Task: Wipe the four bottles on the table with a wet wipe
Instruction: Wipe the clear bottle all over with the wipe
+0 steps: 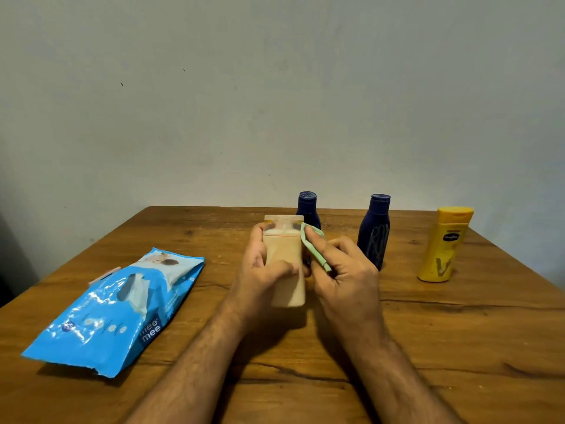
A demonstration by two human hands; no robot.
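Bottle (284, 264), beige, clamped in left grip (263, 270) above bench (458, 332); right grip (342, 270) pinches green wipe (315, 246) against its side, seemingly touching; blue pack (116, 310) left.

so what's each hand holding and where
Left hand grips the beige bottle around its middle; right hand pinches a folded green wet wipe against the bottle's upper right side.
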